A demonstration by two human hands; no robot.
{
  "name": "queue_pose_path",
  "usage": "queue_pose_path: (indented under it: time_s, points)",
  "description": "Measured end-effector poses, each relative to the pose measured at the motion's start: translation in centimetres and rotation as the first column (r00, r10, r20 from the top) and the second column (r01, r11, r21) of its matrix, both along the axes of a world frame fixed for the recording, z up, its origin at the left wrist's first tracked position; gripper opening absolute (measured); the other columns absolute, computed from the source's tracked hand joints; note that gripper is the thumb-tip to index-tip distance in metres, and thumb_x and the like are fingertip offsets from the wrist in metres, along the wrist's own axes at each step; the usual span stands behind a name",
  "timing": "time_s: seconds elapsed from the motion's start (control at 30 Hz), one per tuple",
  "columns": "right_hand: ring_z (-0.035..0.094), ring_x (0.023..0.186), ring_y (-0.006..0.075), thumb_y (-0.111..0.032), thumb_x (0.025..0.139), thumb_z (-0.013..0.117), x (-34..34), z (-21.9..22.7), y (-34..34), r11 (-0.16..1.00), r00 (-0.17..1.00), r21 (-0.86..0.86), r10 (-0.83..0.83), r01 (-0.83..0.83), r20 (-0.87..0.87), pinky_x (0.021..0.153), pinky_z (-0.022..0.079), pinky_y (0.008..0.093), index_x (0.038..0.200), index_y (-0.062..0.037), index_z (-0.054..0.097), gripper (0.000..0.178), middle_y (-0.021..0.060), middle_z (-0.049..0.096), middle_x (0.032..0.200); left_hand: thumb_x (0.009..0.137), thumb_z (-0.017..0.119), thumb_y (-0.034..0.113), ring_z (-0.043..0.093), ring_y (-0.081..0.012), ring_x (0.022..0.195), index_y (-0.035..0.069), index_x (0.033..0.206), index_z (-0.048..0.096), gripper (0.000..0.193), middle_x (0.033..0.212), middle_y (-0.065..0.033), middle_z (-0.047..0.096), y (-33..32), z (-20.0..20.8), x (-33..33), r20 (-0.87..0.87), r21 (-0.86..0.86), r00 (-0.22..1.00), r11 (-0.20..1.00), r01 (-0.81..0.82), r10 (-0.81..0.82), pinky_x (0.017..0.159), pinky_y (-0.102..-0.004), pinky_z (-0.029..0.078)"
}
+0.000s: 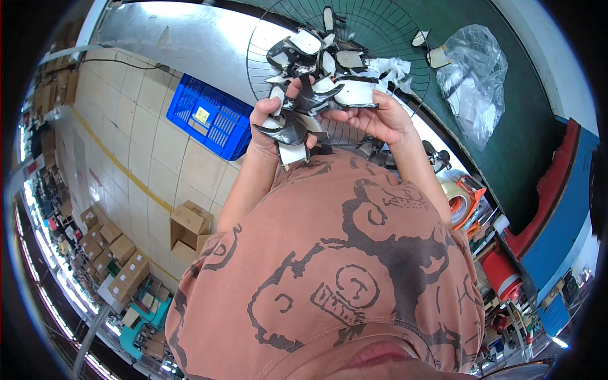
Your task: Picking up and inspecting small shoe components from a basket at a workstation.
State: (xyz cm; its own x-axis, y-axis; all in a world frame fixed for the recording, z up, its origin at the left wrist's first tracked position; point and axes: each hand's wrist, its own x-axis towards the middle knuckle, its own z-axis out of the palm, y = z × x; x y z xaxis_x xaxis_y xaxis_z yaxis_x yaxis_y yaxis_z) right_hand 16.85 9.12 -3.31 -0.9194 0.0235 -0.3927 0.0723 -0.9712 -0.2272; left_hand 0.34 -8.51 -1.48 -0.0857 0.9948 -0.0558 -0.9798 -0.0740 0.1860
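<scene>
My left hand (267,120) is closed around several glossy black pieces with white linings (292,130), which look like shoe uppers. They fan out above and below its fingers. My right hand (387,119) pinches the edge of another black-edged piece (356,94), its white inner side showing, close beside the left hand's bunch. Just beyond both hands, more such pieces (306,43) lie heaped in a round wire basket (249,60). Where the held pieces overlap, I cannot tell one from another.
A silver metal surface (171,25) extends to the left of the basket. Right of it, a clear plastic bag (475,82) lies on a green surface (532,158). A blue crate (212,117) stands on the tiled floor, a cardboard box (190,225) nearer. An orange tape dispenser (467,199) sits by my right arm.
</scene>
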Motion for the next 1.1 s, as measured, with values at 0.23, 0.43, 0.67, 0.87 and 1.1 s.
queue_pose_path:
  time_s: [0.23, 0.43, 0.67, 0.87, 1.1]
  points:
    - [0.06, 0.082, 0.0092, -0.018, 0.096, 0.06, 2.5, 4.0, 2.0, 0.822, 0.972, 0.552, -0.222, 0.141, 0.082, 0.072, 0.048, 0.023, 0.114, -0.0032, 0.064, 0.024, 0.002, 0.067, 0.095, 0.082, 0.063, 0.034, 0.041, -0.0536, 0.129, 0.013, 0.137, 0.05, 0.061, 0.156, -0.027, 0.015, 0.2, 0.7, -0.5, 0.035, 0.083, 0.999, 0.997, 0.013, -0.015, 0.062, -0.0429, 0.062]
    - [0.055, 0.069, 0.0071, -0.006, 0.085, 0.069, 11.6, 8.6, 4.8, 0.143, 0.88, 0.955, -0.37, -0.261, 0.297, 0.062, 0.044, 0.0225, 0.101, -0.0027, 0.067, 0.016, -0.0006, 0.062, 0.084, 0.085, 0.062, 0.036, 0.041, -0.0497, 0.131, 0.016, 0.138, 0.051, 0.058, 0.158, -0.0258, 0.012, -2.2, -0.5, -2.8, -0.064, -0.009, 0.995, 0.997, -0.078, 0.077, 0.067, -0.0426, 0.062]
    - [0.061, 0.083, 0.0322, 0.007, 0.074, 0.058, 11.5, 6.5, -1.7, -0.39, 0.907, 0.822, -0.246, -0.416, 0.342, 0.073, 0.05, 0.0387, 0.102, -0.0055, 0.067, 0.032, 0.0121, 0.061, 0.091, 0.085, 0.063, 0.037, 0.043, -0.0492, 0.13, 0.016, 0.141, 0.047, 0.061, 0.156, -0.0284, 0.016, -2.0, -1.2, -3.5, -0.049, -0.003, 0.997, 0.998, -0.059, 0.059, 0.069, -0.0438, 0.061]
    - [0.062, 0.086, 0.0322, 0.003, 0.083, 0.056, 9.1, 8.4, 0.5, -0.3, 0.931, 0.896, -0.266, -0.328, 0.251, 0.077, 0.049, 0.0391, 0.106, -0.0058, 0.067, 0.027, 0.0139, 0.063, 0.093, 0.088, 0.064, 0.037, 0.05, -0.0492, 0.124, 0.009, 0.142, 0.041, 0.065, 0.153, -0.0327, 0.02, -3.2, -1.1, -3.9, -0.081, 0.024, 0.987, 0.99, -0.139, 0.14, 0.064, -0.0428, 0.059]
    - [0.066, 0.088, 0.0347, -0.019, 0.087, 0.064, -2.0, 3.4, 4.5, -0.505, 0.944, 0.813, -0.29, -0.292, 0.158, 0.079, 0.051, 0.0429, 0.107, -0.0053, 0.067, 0.024, 0.0164, 0.067, 0.097, 0.085, 0.06, 0.037, 0.057, -0.0465, 0.115, 0.013, 0.142, 0.042, 0.065, 0.148, -0.0338, 0.029, -3.6, -1.1, -3.5, -0.061, -0.036, 0.985, 0.986, -0.163, 0.16, 0.064, -0.0417, 0.06]
